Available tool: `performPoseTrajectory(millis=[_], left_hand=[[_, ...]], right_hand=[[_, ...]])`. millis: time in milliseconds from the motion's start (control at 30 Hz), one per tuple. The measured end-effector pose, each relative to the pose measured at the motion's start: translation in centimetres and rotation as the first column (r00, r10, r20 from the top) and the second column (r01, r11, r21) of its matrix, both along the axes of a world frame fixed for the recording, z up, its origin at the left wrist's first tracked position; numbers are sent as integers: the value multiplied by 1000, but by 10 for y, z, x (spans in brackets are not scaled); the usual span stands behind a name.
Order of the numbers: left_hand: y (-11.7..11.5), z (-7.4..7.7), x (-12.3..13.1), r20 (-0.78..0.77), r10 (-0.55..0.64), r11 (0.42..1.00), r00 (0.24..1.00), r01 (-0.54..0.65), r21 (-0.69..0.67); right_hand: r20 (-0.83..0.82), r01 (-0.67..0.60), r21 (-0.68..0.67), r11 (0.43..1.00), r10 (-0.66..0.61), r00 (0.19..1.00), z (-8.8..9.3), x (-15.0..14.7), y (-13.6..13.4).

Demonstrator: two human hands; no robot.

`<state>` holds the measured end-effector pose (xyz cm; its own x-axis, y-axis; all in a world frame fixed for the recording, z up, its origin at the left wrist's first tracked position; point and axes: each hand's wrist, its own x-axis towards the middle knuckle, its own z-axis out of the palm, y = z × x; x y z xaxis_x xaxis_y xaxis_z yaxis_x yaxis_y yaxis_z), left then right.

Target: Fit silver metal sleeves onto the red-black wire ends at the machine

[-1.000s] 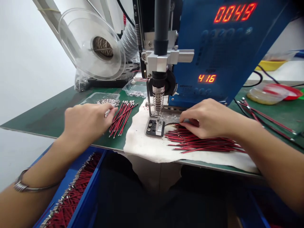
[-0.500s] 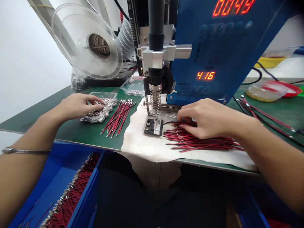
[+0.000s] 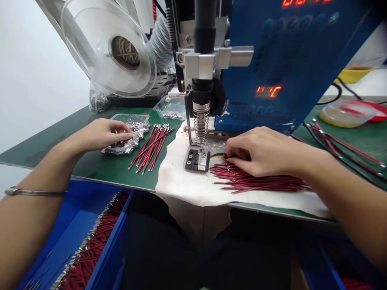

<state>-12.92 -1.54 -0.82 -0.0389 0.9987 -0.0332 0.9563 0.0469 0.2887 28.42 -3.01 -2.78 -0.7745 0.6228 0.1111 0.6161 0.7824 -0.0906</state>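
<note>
Thin red-and-black wires, straight and glossy, lie fanned in a loose heap on a rumpled white cloth at the front edge of the green surface. Our right hand rests palm-down on the heap, its fingers bent and their tips at the wires' bare ends. We cannot tell whether it pinches a strand. To the left of the wires, touching their ends, sits a small black-and-silver fixture block. Above it hangs the coiled metal tip of the soldering head, clamped in a squared aluminium bracket. Our left hand reaches across to a crinkled clear bag of small shiny metal terminals. Thumb and fingertips are drawn together over the pile, and whether a piece sits between them is hidden. A thin metal bracelet rings that forearm. Between the bag and the cloth lies a smaller bundle of red-and-black leads with silver tips. Behind stand a clear plastic spool on a slant and the blue machine housing with a blurred orange readout. Below the surface's edge, a blue bin holds more tipped wires.
</note>
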Motion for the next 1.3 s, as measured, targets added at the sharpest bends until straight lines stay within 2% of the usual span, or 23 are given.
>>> performPoseTrajectory(millis=[200, 367, 533, 600, 667, 767, 867, 933, 1033, 1167, 1300], left_hand=[[-5, 4, 6, -43, -3, 1000, 999, 2, -20], [-8, -1, 6, -52, 3, 999, 999, -2, 33], [-12, -6, 5, 44, 58, 976, 997, -66, 208], [-17, -2, 7, 83, 90, 945, 992, -112, 308], [-25, 5, 14, 101, 77, 921, 992, -110, 374], [-39, 19, 33, 131, -65, 928, 989, 12, 372], [-44, 29, 58, 121, -262, 908, 957, 202, 368], [-40, 34, 73, 53, -387, 855, 921, 337, 394], [-22, 42, 90, -97, -533, 776, 841, 531, 339], [2, 53, 103, -272, -625, 723, 732, 674, 153], [8, 65, 111, -332, -733, 669, 594, 717, -196]], right_hand=[[-109, -83, 38, 996, 86, 990, -4, 2, 3], [-226, -162, 90, 983, 178, 958, -6, 3, 5], [-377, -166, 106, 980, 194, 906, -5, 1, 3], [-419, -142, 121, 982, 180, 890, -5, 0, 2], [-442, -109, 128, 986, 155, 883, -7, -2, 1], [-477, -85, 105, 991, 125, 870, -9, -8, -1], [-528, -117, 55, 992, 129, 839, -10, -16, -5], [-538, -147, 28, 989, 139, 831, -11, -21, -8], [-528, -168, 26, 985, 157, 835, -10, -26, -8], [-502, -181, 22, 983, 168, 848, -9, -26, -5], [-508, -153, 13, 988, 138, 850, -7, -24, -5]])
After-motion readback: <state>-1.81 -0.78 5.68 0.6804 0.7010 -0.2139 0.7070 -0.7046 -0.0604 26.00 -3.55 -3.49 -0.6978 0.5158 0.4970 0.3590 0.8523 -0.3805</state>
